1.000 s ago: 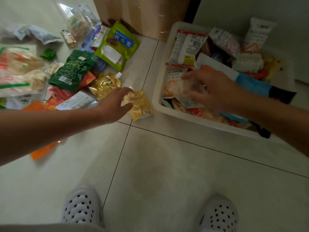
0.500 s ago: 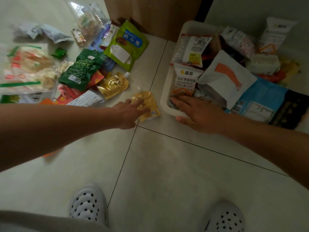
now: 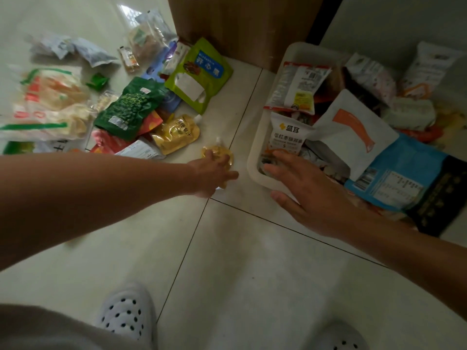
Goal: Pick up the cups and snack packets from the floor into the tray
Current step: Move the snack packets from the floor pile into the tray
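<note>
I record: left hand (image 3: 211, 174) fingers lie on yellow spout pouch (image 3: 219, 153), on floor just beside tray (image 3: 253, 157); grip indeterminate. Right hand (image 3: 310, 194) spread, holding nothing, over tray corner near packet marked "盛耳" (image 3: 289, 135).

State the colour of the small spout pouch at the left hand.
Golden yellow and glossy; the spout pouch shows best in the head view.

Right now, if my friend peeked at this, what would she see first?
The messy heap of bright snack packets on the floor at the upper left, and the white tray on the right, stuffed with more packets. Between them, the left hand touches a small yellow pouch, while the right hand spreads open over the tray's near corner.
</note>
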